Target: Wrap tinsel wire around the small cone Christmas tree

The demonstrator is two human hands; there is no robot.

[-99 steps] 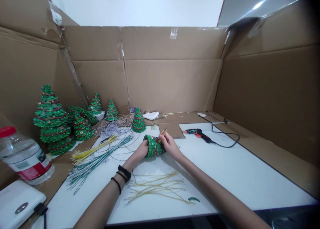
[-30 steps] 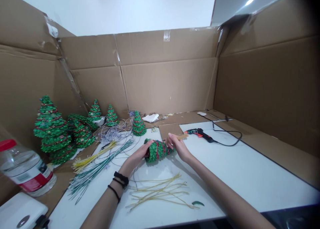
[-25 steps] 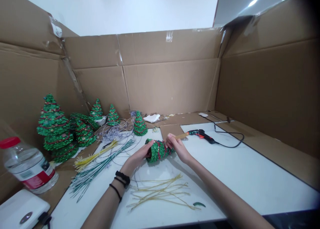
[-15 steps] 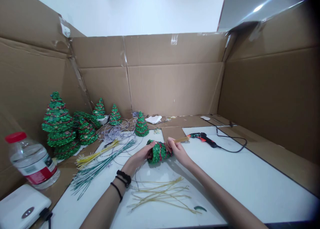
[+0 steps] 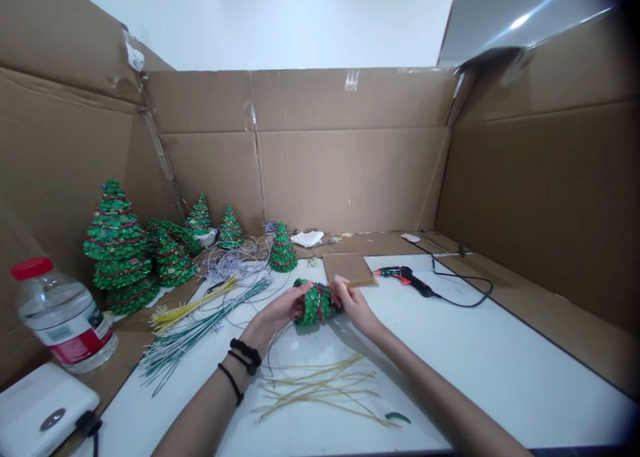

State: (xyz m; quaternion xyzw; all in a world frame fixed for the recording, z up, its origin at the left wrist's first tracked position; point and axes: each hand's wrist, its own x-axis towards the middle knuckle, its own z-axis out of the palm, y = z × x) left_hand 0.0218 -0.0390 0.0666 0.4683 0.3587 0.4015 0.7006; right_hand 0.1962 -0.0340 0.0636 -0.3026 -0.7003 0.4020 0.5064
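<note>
A small green tinsel Christmas tree with a red garland lies on its side between my hands. My left hand grips its left end, the thumb on top and the other fingers partly hidden. My right hand is closed in a pinch at the other end, where red strands show. Whatever lies right under those fingertips is hidden. A thin dark wire hangs below my left hand. Close in front of my forearms, several loose yellow wires are spread on the white tabletop.
A glue gun with a black cord rests to the right, its nozzle by a cardboard pad. Bundles of yellow and green wires, finished trees, a water bottle and a white box occupy the left.
My right hand has shifted slightly left, still pinched at the tree's end. The tree stays on its side in my left hand. The view has moved a little.
</note>
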